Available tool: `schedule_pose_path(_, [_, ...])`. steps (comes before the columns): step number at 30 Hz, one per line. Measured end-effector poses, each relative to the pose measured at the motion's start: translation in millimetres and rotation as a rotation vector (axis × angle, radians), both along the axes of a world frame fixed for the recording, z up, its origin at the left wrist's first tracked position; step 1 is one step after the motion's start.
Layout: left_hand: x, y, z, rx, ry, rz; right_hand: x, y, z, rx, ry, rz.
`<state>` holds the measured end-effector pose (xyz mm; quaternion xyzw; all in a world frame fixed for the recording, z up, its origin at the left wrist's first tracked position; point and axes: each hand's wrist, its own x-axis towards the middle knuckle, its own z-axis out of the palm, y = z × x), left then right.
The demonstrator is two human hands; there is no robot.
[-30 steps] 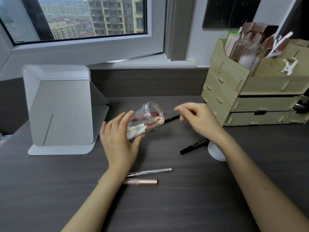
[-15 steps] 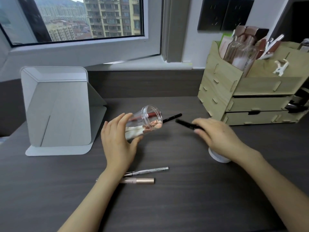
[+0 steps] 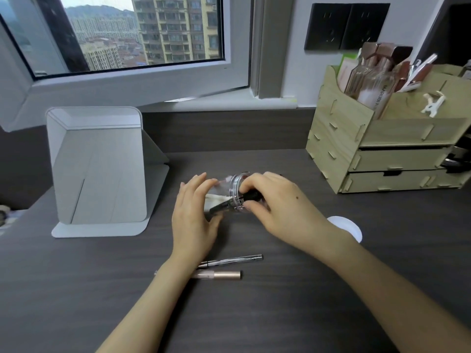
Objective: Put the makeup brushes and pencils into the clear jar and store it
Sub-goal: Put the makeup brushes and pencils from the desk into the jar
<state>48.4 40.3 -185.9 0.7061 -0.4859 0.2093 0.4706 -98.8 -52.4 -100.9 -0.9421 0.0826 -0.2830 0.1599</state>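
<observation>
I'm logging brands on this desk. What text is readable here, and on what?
"MARUBI": vertical, on the clear bottle in the wooden organizer.
Black pen that the right hand feeds into the jar: white lettering, mostly covered, unreadable.
Silver pencil on the desk: print too small to read.

A glass bottle [image 3: 374, 94] in the organizer reads, seemingly, "MARUBI".

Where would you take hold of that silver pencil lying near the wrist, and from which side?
Take the silver pencil around the middle of its exposed barrel, coming straight down from above with a pinch across its width. It lies flat on the desk, so nothing gets under it. Its left end is hidden by the left hand, and the rose-gold pencil lies close on the near side, so keep the grip narrow.
</observation>
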Motion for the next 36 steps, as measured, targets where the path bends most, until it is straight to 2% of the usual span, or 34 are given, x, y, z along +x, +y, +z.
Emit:
schedule_pose_path(2, [-1.1,0.1,0.8,-0.003,0.012,-0.016,3.8,0.0,-1.1,0.024,-0.079,-0.032])
schedule_pose_path(5, [-2.2,1.2,2.2,-0.026,0.039,-0.034,4.2,-2.1,-5.3,-0.06,-0.023,0.06])
schedule_pose_path(7, [-3.0,1.9,3.0,-0.034,0.051,-0.046,-0.2,-3.3,-4.6,0.05,-0.027,0.123])
schedule_pose_path(9, [-4.4,2.9,4.5,-0.049,0.064,-0.052,-5.6,-9.9,-4.5,0.227,-0.251,0.065])
schedule_pose_path(11, [-5.4,4.5,5.8,-0.074,0.095,-0.044,-7.4,-27.2,-10.0,0.267,-0.428,-0.118])
schedule_pose_path(12, [-5.2,5.4,6.0,-0.087,0.12,-0.032,-5.0,-40.8,-16.3,0.231,-0.391,-0.229])
schedule_pose_path(14, [-2.3,6.0,4.7,-0.098,0.179,0.002,3.6,-70.4,-35.3,0.089,-0.059,-0.398])
schedule_pose_path(16, [0.6,5.5,2.7,-0.092,0.212,0.027,12.3,-92.2,-55.6,-0.036,0.292,-0.455])
schedule_pose_path(18, [1.2,5.1,1.6,-0.087,0.217,0.041,21.4,-104.3,-69.3,-0.099,0.441,-0.438])
schedule_pose_path(25, [-1.7,7.9,8.9,-0.196,0.429,0.121,41.3,-121.5,-76.5,-0.448,0.481,-0.437])
schedule_pose_path(30, [2.3,9.3,6.9,-0.214,0.46,0.155,31.6,-132.8,-68.3,-0.588,0.451,-0.33])
schedule_pose_path(34, [0.7,8.8,8.1,-0.204,0.44,0.153,13.5,-133.7,-61.9,-0.474,0.442,-0.383])
schedule_pose_path(36, [0.9,8.1,7.4,-0.194,0.428,0.145,-1.0,-129.1,-51.0,-0.297,0.276,-0.444])
